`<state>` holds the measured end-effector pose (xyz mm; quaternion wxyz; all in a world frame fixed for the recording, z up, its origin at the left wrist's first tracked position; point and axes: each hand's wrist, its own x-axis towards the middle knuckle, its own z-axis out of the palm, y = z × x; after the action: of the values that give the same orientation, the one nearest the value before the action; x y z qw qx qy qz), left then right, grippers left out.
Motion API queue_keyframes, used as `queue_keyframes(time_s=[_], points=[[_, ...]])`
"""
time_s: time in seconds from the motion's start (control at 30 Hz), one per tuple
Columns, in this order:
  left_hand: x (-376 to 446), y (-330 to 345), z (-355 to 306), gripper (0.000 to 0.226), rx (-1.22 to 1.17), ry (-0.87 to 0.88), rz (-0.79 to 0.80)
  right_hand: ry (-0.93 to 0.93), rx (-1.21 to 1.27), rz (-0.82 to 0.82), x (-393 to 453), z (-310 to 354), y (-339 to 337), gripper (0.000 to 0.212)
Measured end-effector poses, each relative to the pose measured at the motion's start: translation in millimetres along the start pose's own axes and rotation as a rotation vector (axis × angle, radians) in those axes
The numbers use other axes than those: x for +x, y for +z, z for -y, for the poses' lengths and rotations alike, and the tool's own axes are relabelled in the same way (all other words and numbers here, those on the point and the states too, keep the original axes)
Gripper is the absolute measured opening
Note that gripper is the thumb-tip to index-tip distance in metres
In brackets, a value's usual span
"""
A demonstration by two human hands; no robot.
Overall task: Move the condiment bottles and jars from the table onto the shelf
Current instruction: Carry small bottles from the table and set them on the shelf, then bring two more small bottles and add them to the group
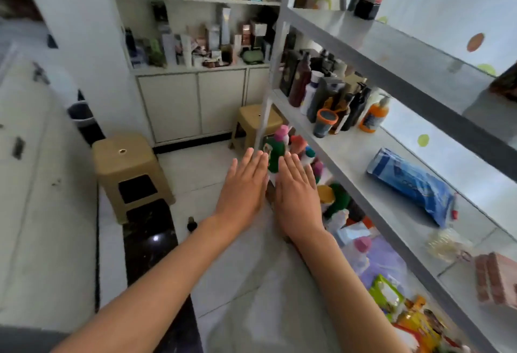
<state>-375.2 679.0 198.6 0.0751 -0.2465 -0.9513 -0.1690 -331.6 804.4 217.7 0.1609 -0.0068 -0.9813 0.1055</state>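
Note:
My left hand (242, 188) and my right hand (297, 193) are stretched out flat side by side, palms down, fingers straight, holding nothing. They hover beside the front post of a grey metal shelf (352, 154) on the right. The middle shelf board carries a cluster of dark bottles (330, 92), an orange pump bottle (373, 115) and a jar with an orange rim (325, 123). Just beyond my fingertips, on the lower level, stand colourful bottles (282, 145) with pink, red and green caps. No table is in view.
A blue packet (414, 184) lies on the middle shelf, with a pink pack (493, 280) further right. Two tan plastic stools (126, 168) stand on the tiled floor. A white cabinet (195, 101) with cosmetics fills the back wall. Snack packets (414, 316) crowd the lower shelf.

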Motion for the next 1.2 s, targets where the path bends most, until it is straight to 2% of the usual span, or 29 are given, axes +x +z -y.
queue_keyframes(time_s=[0.2, 0.33, 0.43, 0.63, 0.87, 1.07, 1.2], points=[[-98, -25, 127, 0.057, 0.046, -0.286, -0.024, -0.253, 0.044, 0.153, -4, 138, 71, 0.065], [-163, -43, 199, 0.056, 0.057, -0.479, -0.067, -0.417, 0.129, 0.229, -14, 228, 104, 0.050], [-212, -59, 241, 0.054, 0.039, -0.630, -0.103, -0.552, 0.201, 0.288, -25, 294, 123, 0.050], [-303, -88, 295, 0.058, 0.123, -0.897, -0.079, -0.828, 0.295, 0.402, -60, 403, 158, 0.049], [-416, -108, 342, 0.065, 0.199, -1.233, -0.143, -1.129, 0.307, 0.497, -106, 507, 195, 0.049], [-485, -103, 384, 0.055, 0.147, -1.380, -0.172, -1.247, 0.309, 0.588, -138, 581, 220, 0.052], [-514, -102, 419, 0.050, 0.071, -1.443, -0.156, -1.224, 0.245, 0.687, -150, 627, 246, 0.051]])
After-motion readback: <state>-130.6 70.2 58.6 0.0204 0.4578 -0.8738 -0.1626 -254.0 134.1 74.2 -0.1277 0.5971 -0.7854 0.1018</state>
